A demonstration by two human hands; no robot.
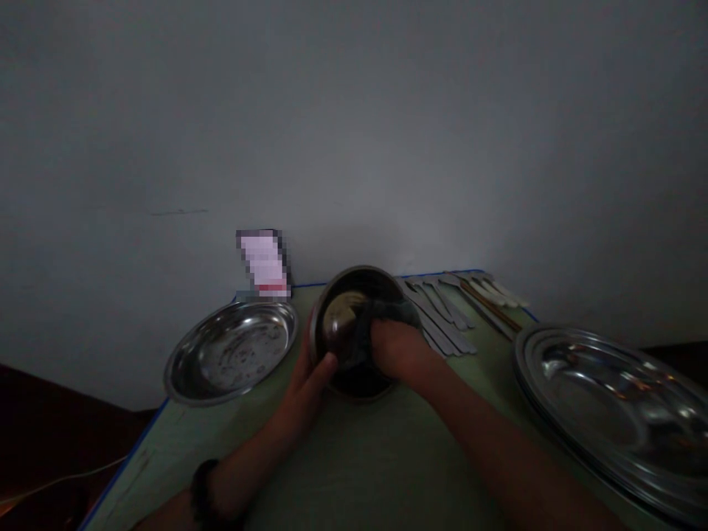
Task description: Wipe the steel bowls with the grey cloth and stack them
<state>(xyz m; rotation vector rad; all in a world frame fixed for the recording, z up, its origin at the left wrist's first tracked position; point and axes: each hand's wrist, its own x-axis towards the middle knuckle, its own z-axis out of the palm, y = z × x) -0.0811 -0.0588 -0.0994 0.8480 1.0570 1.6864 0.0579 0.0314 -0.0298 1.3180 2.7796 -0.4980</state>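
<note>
A steel bowl stands tilted toward me in the middle of the green table. My left hand grips its left rim, thumb hooked over the near edge. Inside the bowl, my right hand is closed on a dark cloth and presses it against the inner wall. The light is dim, and part of the cloth is hidden under my fingers.
A shallow steel plate lies to the left. A stack of large steel plates fills the right side. Several spoons and utensils lie in a row at the back right. A blurred card leans on the wall.
</note>
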